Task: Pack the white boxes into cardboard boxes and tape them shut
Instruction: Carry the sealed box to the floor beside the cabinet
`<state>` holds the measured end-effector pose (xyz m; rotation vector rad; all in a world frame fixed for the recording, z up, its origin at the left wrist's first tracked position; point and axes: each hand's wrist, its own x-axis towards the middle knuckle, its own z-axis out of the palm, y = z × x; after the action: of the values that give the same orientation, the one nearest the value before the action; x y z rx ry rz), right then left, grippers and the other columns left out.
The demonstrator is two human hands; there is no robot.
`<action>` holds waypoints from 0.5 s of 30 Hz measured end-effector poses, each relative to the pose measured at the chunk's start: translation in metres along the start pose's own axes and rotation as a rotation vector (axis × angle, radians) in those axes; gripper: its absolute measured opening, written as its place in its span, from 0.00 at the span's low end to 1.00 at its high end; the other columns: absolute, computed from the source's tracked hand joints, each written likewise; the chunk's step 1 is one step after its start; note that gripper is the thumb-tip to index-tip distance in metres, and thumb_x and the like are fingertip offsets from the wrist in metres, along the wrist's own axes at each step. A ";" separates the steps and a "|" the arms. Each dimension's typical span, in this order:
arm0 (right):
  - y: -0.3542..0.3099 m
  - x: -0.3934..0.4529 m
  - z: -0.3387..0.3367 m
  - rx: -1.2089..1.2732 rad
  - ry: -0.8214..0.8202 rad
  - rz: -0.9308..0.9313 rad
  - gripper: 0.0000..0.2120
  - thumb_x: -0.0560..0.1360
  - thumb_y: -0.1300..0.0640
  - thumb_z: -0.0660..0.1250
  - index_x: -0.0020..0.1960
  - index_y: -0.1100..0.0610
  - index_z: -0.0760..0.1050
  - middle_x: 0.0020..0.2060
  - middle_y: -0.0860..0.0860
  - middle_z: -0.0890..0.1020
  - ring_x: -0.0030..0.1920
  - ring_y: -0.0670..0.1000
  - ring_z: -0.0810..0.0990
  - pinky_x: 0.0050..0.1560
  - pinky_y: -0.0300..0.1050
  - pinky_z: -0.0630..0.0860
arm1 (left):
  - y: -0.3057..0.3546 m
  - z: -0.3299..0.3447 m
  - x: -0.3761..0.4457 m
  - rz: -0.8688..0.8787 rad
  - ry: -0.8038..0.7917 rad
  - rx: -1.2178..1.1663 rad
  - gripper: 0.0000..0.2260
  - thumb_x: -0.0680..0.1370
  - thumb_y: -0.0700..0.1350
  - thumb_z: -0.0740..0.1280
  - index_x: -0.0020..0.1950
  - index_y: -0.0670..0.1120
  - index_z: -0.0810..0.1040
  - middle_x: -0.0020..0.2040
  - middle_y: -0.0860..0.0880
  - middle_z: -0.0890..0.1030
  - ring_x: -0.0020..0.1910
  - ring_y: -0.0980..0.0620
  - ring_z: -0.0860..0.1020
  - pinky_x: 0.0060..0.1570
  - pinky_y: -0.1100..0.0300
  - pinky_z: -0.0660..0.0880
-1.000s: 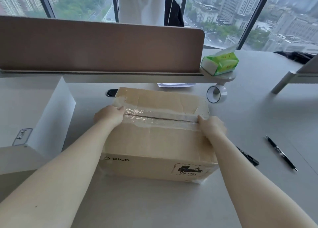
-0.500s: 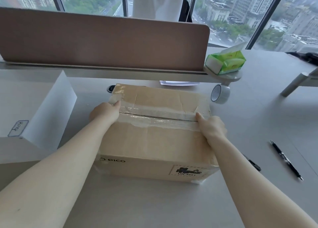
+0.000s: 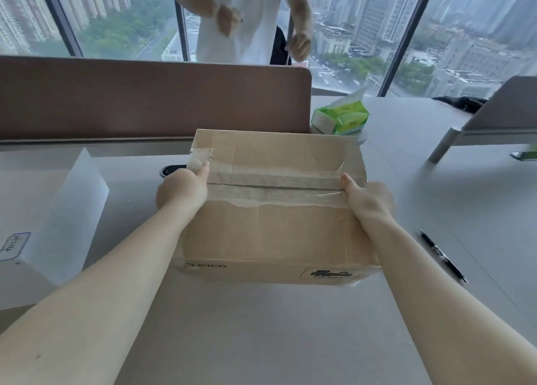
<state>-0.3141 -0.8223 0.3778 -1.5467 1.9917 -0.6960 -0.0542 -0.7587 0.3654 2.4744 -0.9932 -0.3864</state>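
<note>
Cardboard box (image 3: 273, 227): centre of frame, flaps closed, top seam covered by a strip of clear tape (image 3: 273, 185) running left to right; tape glossy, wrinkled, lower edge ragged. An older pale tape patch sits at the box's upper left corner. Board is brown, creased, rectangular. Near side face prints "PICO" at lower left and a hatched-border black label at lower right, text too small to read. Whether the box rests on the desk or is lifted off it, cannot tell.

Desk (image 3: 261, 326): grey, matte, smooth, fills the lower frame. Brown partition panel (image 3: 145, 100), rounded upper right corner, spans the upper left behind the box.

White box (image 3: 55, 233): left edge of frame, translucent white flap standing upright; a small outlined label on it reads what looks like "Holly", handwritten.

Second person in a white shirt (image 3: 250, 15) stands at top centre, behind the partition, in front of the windows.

Left hand (image 3: 181, 190): at the left end of the seam, thumb on the box top, fingers curled down over the side; grips the box. Right hand (image 3: 369, 198): at the right end of the seam, thumb on the tape, fingers wrapped down the right side; grips the box.

Green tissue pack (image 3: 341, 117): upper right of the box, soft plastic wrap, white tissue protruding.

Black pen (image 3: 441, 255): right of frame, lying on the desk, well apart from the box.
</note>
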 end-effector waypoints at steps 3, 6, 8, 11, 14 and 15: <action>0.011 -0.016 -0.015 0.009 0.086 0.060 0.20 0.77 0.42 0.59 0.45 0.61 0.71 0.48 0.58 0.79 0.45 0.58 0.73 0.43 0.45 0.66 | 0.012 0.002 -0.001 0.120 -0.040 -0.009 0.29 0.81 0.59 0.48 0.52 0.36 0.76 0.53 0.37 0.78 0.56 0.38 0.75 0.45 0.54 0.66; 0.026 -0.039 -0.033 0.023 0.193 0.142 0.22 0.77 0.43 0.60 0.49 0.63 0.74 0.52 0.60 0.79 0.48 0.59 0.75 0.44 0.45 0.66 | 0.027 0.004 -0.007 0.277 -0.093 -0.006 0.27 0.81 0.59 0.47 0.41 0.38 0.72 0.46 0.40 0.76 0.51 0.39 0.74 0.45 0.54 0.65; 0.039 -0.059 -0.046 0.042 0.266 0.202 0.23 0.77 0.43 0.60 0.52 0.64 0.75 0.52 0.60 0.79 0.51 0.61 0.76 0.45 0.45 0.66 | 0.039 0.007 -0.015 0.376 -0.130 -0.013 0.28 0.81 0.59 0.47 0.45 0.37 0.74 0.49 0.39 0.78 0.49 0.39 0.74 0.45 0.53 0.67; 0.061 -0.097 -0.067 0.038 0.388 0.291 0.24 0.77 0.43 0.60 0.52 0.65 0.75 0.51 0.60 0.79 0.53 0.61 0.77 0.45 0.45 0.66 | 0.058 0.015 -0.036 0.528 -0.209 0.008 0.30 0.81 0.58 0.47 0.56 0.35 0.75 0.59 0.36 0.77 0.58 0.38 0.74 0.51 0.51 0.69; 0.084 -0.138 -0.091 0.046 0.511 0.395 0.22 0.77 0.42 0.60 0.47 0.63 0.73 0.48 0.59 0.78 0.51 0.61 0.76 0.45 0.46 0.66 | 0.079 0.025 -0.068 0.667 -0.286 0.031 0.29 0.81 0.58 0.47 0.55 0.35 0.76 0.57 0.36 0.78 0.58 0.37 0.74 0.52 0.51 0.69; 0.091 -0.151 -0.098 0.053 0.542 0.425 0.22 0.77 0.42 0.60 0.42 0.62 0.70 0.46 0.59 0.77 0.50 0.60 0.76 0.45 0.46 0.67 | 0.084 0.027 -0.079 0.701 -0.309 0.035 0.29 0.81 0.58 0.48 0.57 0.35 0.75 0.58 0.36 0.77 0.59 0.37 0.74 0.54 0.50 0.69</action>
<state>-0.4123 -0.6482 0.4013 -0.9043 2.5547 -1.0482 -0.1696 -0.7652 0.3910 1.9464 -1.9045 -0.5153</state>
